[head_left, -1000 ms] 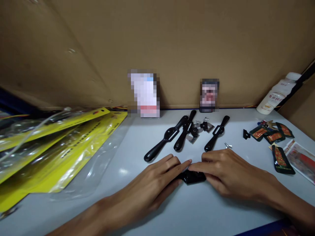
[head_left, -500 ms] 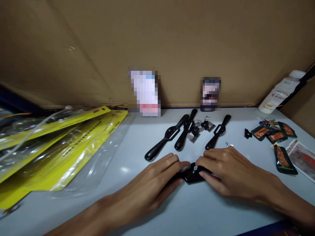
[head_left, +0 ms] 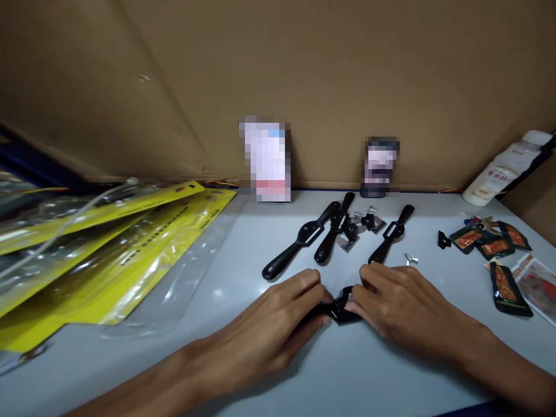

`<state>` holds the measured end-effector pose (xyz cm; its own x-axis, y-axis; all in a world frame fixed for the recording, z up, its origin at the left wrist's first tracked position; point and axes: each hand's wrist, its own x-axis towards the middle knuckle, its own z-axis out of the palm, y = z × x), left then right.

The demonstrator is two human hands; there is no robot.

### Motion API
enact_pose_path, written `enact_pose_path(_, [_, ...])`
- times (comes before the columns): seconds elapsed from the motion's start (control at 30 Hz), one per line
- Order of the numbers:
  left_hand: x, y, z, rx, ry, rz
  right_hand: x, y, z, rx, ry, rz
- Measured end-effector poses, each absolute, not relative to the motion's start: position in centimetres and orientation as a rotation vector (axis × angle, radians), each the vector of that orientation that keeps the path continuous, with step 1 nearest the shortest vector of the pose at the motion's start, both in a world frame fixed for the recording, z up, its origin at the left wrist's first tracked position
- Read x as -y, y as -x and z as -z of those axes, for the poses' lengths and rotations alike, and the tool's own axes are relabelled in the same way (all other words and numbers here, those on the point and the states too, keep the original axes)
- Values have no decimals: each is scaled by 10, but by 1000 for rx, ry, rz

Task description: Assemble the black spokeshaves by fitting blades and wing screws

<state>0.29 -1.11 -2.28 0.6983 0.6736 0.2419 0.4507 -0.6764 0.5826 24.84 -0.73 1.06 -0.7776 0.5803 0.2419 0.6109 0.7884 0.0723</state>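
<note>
A black spokeshave (head_left: 341, 313) lies crosswise on the table in front of me. My left hand (head_left: 289, 315) is closed round its left handle. Thumb and finger of my right hand (head_left: 391, 301) pinch the silvery wing screw (head_left: 351, 297) at the middle of the tool; the right handle is hidden behind that hand. Beyond my hands lie three more black spokeshave bodies, a left one (head_left: 299, 240), a middle one (head_left: 332, 229) and a right one (head_left: 391, 234). Metal blades (head_left: 346, 244) and black cap pieces (head_left: 368, 221) rest between them. One loose wing screw (head_left: 410, 259) is behind my right hand.
Yellow cards in clear plastic packaging (head_left: 174, 231) are piled at left. Two blurred phone-like screens, a larger (head_left: 267, 162) and a smaller (head_left: 380, 168), lean on the cardboard wall (head_left: 304, 69). At right are a bottle (head_left: 499, 171), small dark sachets (head_left: 508, 289), keys and a black cap piece (head_left: 443, 239).
My right thumb and finger have closed in over the wing screw, which showed more openly before. My left hand keeps its grip. The whole view has shifted slightly.
</note>
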Motion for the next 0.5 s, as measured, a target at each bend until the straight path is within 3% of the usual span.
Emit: enact_pose_path(0.5, [12, -6, 20, -825, -2414, -667, 5, -249, -7, 2723, 867, 132])
